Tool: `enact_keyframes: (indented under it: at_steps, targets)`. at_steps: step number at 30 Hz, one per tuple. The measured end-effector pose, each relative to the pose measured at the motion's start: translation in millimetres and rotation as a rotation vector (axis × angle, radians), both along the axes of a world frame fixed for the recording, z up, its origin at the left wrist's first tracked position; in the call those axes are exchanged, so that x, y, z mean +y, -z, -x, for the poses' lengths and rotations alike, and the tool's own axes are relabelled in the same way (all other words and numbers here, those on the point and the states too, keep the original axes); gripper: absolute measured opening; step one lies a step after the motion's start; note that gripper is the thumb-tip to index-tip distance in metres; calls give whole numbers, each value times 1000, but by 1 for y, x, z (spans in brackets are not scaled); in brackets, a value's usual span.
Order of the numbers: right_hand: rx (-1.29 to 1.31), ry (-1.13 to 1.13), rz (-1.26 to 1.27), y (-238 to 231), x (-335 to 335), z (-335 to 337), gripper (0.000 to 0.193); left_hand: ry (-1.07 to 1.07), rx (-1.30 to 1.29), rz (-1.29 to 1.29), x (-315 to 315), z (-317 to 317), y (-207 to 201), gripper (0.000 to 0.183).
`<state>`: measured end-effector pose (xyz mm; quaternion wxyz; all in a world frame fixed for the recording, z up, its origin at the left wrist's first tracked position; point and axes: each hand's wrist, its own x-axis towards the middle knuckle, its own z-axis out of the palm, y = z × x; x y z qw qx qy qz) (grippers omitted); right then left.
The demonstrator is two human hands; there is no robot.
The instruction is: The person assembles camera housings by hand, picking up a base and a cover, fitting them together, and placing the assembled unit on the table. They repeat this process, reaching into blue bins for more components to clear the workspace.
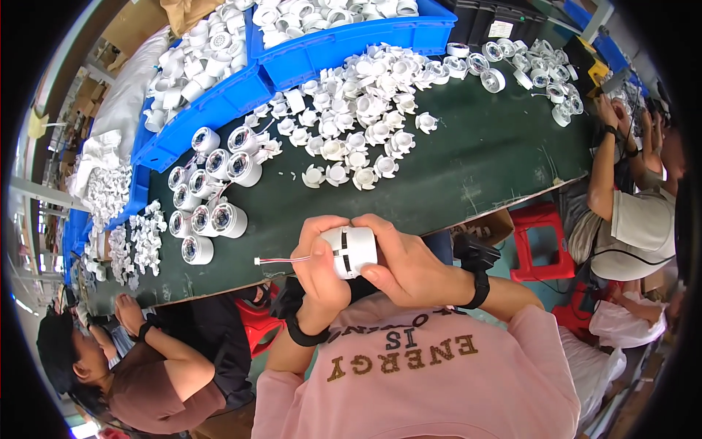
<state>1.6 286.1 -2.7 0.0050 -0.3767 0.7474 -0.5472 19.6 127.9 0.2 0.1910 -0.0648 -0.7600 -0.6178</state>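
Between my two hands, close to my chest at the table's front edge, I hold a white cylindrical housing with dark slots around its side. A thin red-and-white cable with a small white plug runs out of it to the left. My left hand wraps round its left end, with the cable passing by the fingers. My right hand grips the other end, thumb below and fingers on top. Left of my hands, several similar white round units with dark, glassy tops stand grouped on the table.
The dark green table carries a heap of white plastic caps and, at the far right, white rings. Blue bins full of white parts line the back. Co-workers sit at left and right; a red stool stands to the right.
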Motion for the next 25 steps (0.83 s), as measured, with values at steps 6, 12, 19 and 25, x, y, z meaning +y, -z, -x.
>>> enact_keyframes:
  at_steps: [6,12,19,25]
  targets:
    - [-58,0,-52,-3,2,-3,53,48,-43,86,-5,-1,-1,54]
    - [-10,33,-83,-4,2,-10,59,51,40,78,-4,-4,2,41]
    - [46,32,-57,-6,-8,-12,59,99,103,101,-7,-7,-4,41]
    - [-778,-172,124,2,-7,34,68,176,-507,-436,-23,32,4,46]
